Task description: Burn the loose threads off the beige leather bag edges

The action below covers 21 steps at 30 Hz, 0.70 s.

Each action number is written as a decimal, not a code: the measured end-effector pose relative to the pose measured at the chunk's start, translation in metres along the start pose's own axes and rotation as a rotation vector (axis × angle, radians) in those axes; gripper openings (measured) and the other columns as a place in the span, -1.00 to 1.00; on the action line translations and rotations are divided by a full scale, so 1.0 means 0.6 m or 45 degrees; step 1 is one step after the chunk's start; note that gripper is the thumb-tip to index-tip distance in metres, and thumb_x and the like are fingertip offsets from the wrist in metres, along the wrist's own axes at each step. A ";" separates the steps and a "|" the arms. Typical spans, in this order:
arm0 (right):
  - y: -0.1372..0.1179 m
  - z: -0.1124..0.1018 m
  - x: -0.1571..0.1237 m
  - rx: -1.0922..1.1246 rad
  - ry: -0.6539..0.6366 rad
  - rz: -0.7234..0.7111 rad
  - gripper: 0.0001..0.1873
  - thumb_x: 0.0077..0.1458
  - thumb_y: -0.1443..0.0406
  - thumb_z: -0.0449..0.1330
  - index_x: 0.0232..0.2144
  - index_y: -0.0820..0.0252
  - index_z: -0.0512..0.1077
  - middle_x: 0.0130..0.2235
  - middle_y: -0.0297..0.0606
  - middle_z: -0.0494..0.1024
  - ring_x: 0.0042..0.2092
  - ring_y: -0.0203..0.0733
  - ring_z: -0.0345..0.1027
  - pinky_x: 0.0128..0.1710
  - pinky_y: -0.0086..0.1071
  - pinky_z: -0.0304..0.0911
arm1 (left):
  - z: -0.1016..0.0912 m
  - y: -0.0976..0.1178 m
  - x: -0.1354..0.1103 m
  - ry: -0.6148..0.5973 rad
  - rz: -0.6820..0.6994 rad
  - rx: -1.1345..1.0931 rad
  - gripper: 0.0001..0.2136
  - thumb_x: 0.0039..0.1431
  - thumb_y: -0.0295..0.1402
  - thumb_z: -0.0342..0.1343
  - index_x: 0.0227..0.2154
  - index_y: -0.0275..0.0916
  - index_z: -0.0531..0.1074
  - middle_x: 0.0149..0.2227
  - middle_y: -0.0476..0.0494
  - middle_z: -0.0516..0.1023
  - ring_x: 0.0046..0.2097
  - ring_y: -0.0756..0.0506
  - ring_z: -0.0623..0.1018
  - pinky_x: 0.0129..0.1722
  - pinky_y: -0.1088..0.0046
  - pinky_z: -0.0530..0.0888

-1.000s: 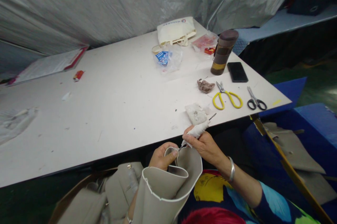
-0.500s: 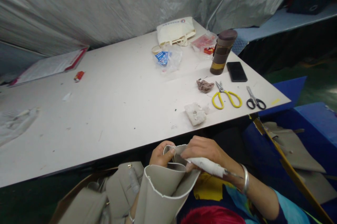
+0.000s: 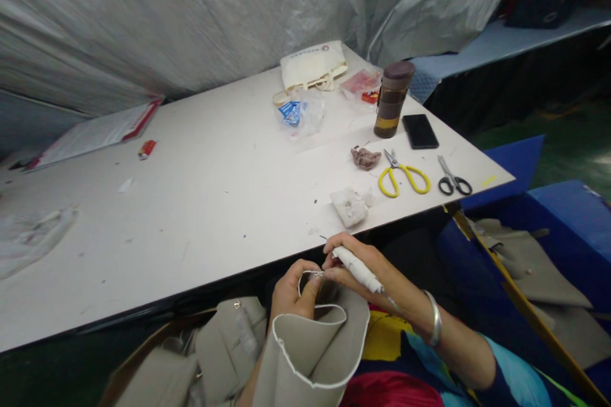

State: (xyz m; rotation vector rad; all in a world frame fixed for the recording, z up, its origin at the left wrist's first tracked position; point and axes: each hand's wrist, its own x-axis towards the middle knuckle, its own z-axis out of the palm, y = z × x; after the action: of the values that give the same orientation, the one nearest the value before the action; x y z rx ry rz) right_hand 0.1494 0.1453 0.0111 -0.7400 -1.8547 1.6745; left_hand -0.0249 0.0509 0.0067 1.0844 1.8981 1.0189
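My left hand (image 3: 293, 289) pinches the white-edged rim of a curled beige leather piece (image 3: 315, 346) just below the table's near edge. My right hand (image 3: 360, 267) grips a small tool with a white-wrapped handle (image 3: 358, 269), its tip against the same rim next to my left thumb. A silver bangle (image 3: 433, 327) sits on my right wrist. More beige leather pieces (image 3: 219, 346) lie in a box at my lower left.
On the white table (image 3: 214, 197): yellow scissors (image 3: 403, 178), black scissors (image 3: 453, 181), a phone (image 3: 420, 131), a brown flask (image 3: 391, 99), a brown rag (image 3: 365, 157), a white crumpled wad (image 3: 349, 206), plastic bags (image 3: 300, 114), a cloth bag (image 3: 312, 66). Blue bins (image 3: 539, 248) with leather stand right.
My right hand turned the wrapped tool over, laid it flat across the leather, then brought its tip back to the rim. The view shifted slightly right.
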 end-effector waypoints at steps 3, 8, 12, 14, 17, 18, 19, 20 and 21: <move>-0.004 -0.002 0.000 -0.013 -0.082 0.023 -0.64 0.22 0.21 0.37 0.00 0.04 0.37 -0.18 -0.36 0.59 -0.26 -0.26 0.46 -0.26 -0.44 0.32 | 0.003 0.012 -0.008 0.028 0.013 0.006 -0.89 0.11 -0.26 0.25 -0.38 -0.16 0.58 -0.46 0.00 0.58 -0.39 -0.12 0.47 -0.32 0.41 0.32; -0.009 0.000 0.001 -0.060 -0.131 0.050 -0.63 0.17 0.24 0.39 -0.04 0.05 0.36 -0.24 -0.41 0.53 -0.31 -0.29 0.38 -0.32 -0.46 0.24 | 0.003 0.018 -0.010 -0.040 -0.035 -0.087 -0.90 0.05 -0.30 0.30 -0.38 -0.17 0.54 -0.48 0.03 0.54 -0.41 -0.08 0.44 -0.34 0.44 0.33; -0.002 0.003 0.001 0.002 -0.148 0.069 -0.62 0.18 0.17 0.40 -0.05 0.05 0.35 -0.24 -0.41 0.52 -0.31 -0.28 0.38 -0.34 -0.46 0.23 | 0.000 0.008 -0.007 -0.148 -0.023 -0.203 -0.82 0.02 -0.25 0.34 -0.37 -0.19 0.49 -0.47 0.03 0.53 -0.41 -0.06 0.43 -0.35 0.47 0.33; 0.001 0.003 0.000 0.006 -0.149 0.065 -0.63 0.18 0.18 0.40 -0.05 0.05 0.35 -0.23 -0.41 0.53 -0.30 -0.28 0.38 -0.33 -0.46 0.22 | -0.001 0.001 -0.007 -0.157 -0.029 -0.228 -0.78 0.02 -0.22 0.36 -0.36 -0.19 0.48 -0.47 0.03 0.52 -0.42 -0.05 0.42 -0.36 0.48 0.32; 0.001 0.004 -0.003 -0.008 -0.144 0.064 -0.66 0.19 0.23 0.38 -0.06 0.06 0.35 -0.24 -0.41 0.52 -0.31 -0.28 0.37 -0.34 -0.46 0.20 | 0.001 -0.009 -0.008 -0.181 -0.056 -0.249 -0.73 0.03 -0.19 0.38 -0.32 -0.19 0.46 -0.46 0.02 0.53 -0.43 -0.05 0.43 -0.38 0.48 0.31; 0.000 0.005 -0.004 -0.019 -0.141 0.058 -0.68 0.20 0.24 0.37 -0.07 0.06 0.35 -0.24 -0.41 0.52 -0.31 -0.28 0.37 -0.33 -0.46 0.20 | 0.001 -0.011 -0.008 -0.196 -0.063 -0.264 -0.72 0.02 -0.19 0.38 -0.30 -0.19 0.46 -0.44 0.01 0.55 -0.42 -0.06 0.45 -0.37 0.48 0.32; -0.001 0.007 -0.005 -0.033 -0.138 0.045 -0.70 0.21 0.26 0.35 -0.07 0.07 0.36 -0.25 -0.41 0.52 -0.31 -0.28 0.37 -0.33 -0.45 0.20 | 0.000 -0.012 -0.007 -0.216 -0.066 -0.283 -0.72 0.01 -0.21 0.39 -0.29 -0.19 0.45 -0.41 -0.01 0.58 -0.40 -0.06 0.47 -0.35 0.47 0.34; -0.002 0.009 -0.007 -0.049 -0.132 0.025 -0.72 0.22 0.27 0.34 -0.07 0.07 0.36 -0.25 -0.40 0.52 -0.32 -0.28 0.36 -0.33 -0.45 0.20 | -0.001 -0.012 -0.007 -0.241 -0.067 -0.306 -0.72 0.00 -0.25 0.39 -0.28 -0.19 0.45 -0.38 -0.03 0.60 -0.38 -0.07 0.49 -0.33 0.46 0.36; -0.003 0.011 -0.009 -0.063 -0.123 -0.003 -0.75 0.24 0.28 0.32 -0.08 0.07 0.37 -0.26 -0.40 0.51 -0.32 -0.28 0.36 -0.32 -0.45 0.20 | -0.003 -0.011 -0.006 -0.273 -0.068 -0.330 -0.71 -0.01 -0.29 0.39 -0.26 -0.19 0.45 -0.36 -0.04 0.61 -0.35 -0.08 0.50 -0.30 0.45 0.37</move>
State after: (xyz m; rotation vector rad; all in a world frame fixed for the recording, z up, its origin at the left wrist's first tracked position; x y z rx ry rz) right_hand 0.1484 0.1366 0.0119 -0.6875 -1.9690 1.6952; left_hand -0.0272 0.0452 0.0024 0.9463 1.5679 1.0410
